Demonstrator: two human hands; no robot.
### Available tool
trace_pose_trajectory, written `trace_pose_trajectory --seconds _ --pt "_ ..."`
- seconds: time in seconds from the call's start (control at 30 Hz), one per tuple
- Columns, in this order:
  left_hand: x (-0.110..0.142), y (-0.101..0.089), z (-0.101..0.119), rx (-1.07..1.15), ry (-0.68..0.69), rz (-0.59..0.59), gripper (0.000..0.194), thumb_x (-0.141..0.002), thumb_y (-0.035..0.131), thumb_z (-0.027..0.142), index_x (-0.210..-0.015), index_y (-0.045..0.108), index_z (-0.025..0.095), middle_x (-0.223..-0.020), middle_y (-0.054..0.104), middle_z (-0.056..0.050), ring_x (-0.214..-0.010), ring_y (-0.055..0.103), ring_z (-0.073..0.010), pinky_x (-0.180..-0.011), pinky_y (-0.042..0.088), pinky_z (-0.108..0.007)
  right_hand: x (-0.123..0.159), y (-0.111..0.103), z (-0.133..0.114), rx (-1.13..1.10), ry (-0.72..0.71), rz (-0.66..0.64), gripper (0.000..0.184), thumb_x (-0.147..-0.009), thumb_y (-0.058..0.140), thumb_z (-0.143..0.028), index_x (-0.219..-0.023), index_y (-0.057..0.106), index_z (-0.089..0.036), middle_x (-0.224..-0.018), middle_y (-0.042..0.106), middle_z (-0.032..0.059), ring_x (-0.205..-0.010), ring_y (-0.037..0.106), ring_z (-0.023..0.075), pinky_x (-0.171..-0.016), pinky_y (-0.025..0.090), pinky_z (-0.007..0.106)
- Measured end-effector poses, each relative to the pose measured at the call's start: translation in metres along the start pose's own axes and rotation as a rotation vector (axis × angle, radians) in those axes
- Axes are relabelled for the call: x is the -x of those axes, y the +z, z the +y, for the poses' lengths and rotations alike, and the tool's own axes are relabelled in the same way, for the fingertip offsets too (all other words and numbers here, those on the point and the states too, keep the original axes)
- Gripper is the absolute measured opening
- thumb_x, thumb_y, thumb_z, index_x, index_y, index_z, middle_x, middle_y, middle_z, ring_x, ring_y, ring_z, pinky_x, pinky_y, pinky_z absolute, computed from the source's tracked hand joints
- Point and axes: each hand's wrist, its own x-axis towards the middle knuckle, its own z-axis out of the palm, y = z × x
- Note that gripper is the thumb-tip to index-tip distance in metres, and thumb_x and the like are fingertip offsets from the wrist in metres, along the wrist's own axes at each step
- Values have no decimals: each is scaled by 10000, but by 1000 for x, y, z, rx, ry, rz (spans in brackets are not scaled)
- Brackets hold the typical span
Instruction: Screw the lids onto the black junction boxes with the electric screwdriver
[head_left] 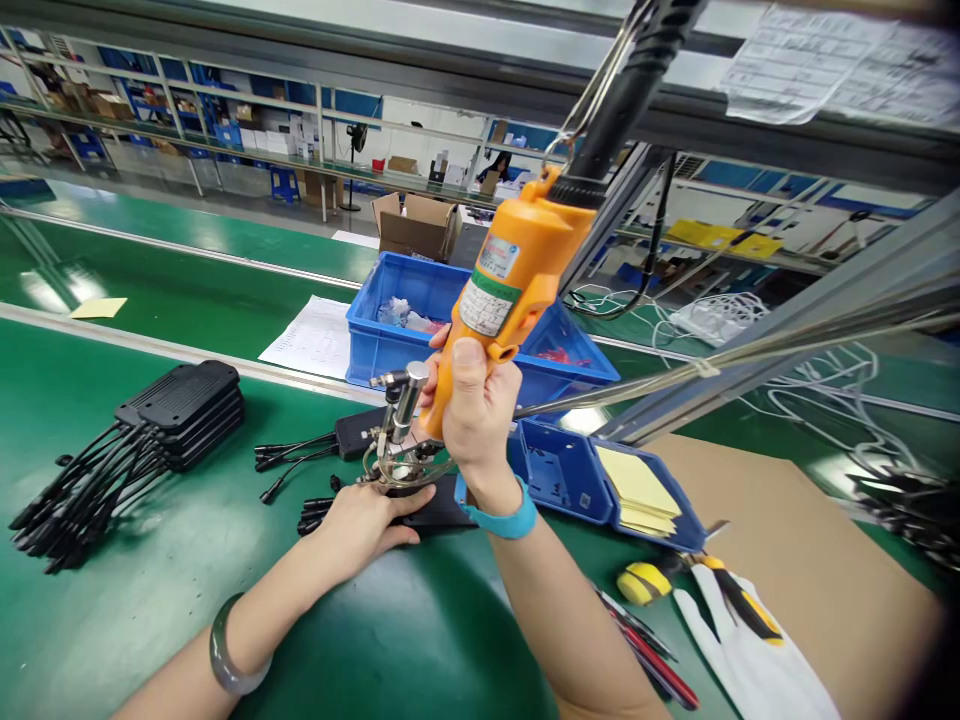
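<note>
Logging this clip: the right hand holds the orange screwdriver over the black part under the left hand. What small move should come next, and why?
Probably a short push straight down. The right hand grips the orange screwdriver upright, its metal nose standing over the black part, which the left hand presses flat on the green mat. Whether the bit already touches cannot be seen.

The labels on the orange screwdriver (510,280) and the hanging printed sheets (825,60) are too blurred to read.

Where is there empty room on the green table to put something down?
Bare green mat lies between the two forearms, and between the stack of black adapters and the left hand. Crowded: around the orange screwdriver and by the pens.
</note>
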Motion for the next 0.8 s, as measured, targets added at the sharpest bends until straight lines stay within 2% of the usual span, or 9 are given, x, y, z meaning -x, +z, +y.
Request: trace_pose_trajectory --seconds 0.13,0.2,0.3,0.43,0.53,0.67,0.8 --pt "0 3 -3 20 31 31 620 -840 687 416 -1412 450 383 -1466 444 -17 -1299 493 -293 -1076 424 -435 6 0 1 -49 -23 18 399 -827 590 -592 -817 577 -194 -531 513 -53 -409 491 84 -390 436 210" --pt "1 4 -3 30 58 50 600 -854 669 422 -1413 457 368 -1426 501 -21 -1274 519 -285 -1074 428 -425 8 -4 -6 -75 -59 39 361 -843 589 -554 -859 598 -193 -527 526 -50 -381 478 85 -342 394 201" --pt "3 6 -4 12 75 86 534 -897 605 434 -1407 481 335 -1329 596 -76 -1186 584 -305 -989 491 -459 5 -13 -29 -87 -146 113 293 -867 565 -491 -877 621 -203 -535 535 -41 -382 473 93 -326 371 207" --pt "1 12 -7 37 126 206 513 -862 649 448 -1348 559 308 -1358 531 -113 -1209 540 -310 -988 482 -444 -4 -22 -70 24 -227 300 398 -886 484 -550 -891 652 -189 -600 495 -6 -436 501 127 -335 388 255" --pt "-4 22 -10 118 139 315 553 -802 718 461 -1303 592 263 -1270 566 -110 -1138 564 -293 -973 487 -430 -5 -24 -86 81 -202 310 393 -928 426 -528 -899 660 -213 -634 478 7 -490 526 143 -381 433 274" --pt "-9 34 -14 183 118 441 685 -714 815 405 -1327 553 246 -1155 592 -100 -1020 593 -278 -886 518 -423 5 -24 -74 8 -103 228 441 -850 529 -630 -914 663 -215 -590 495 -7 -452 475 117 -351 391 240" --pt "-9 37 -16 264 141 487 582 -702 824 403 -1231 620 275 -1118 606 -75 -1014 594 -273 -899 513 -428 17 -25 -49 -37 -36 119 377 -867 536 -586 -950 643 -234 -583 529 -17 -420 478 107 -325 383 220"
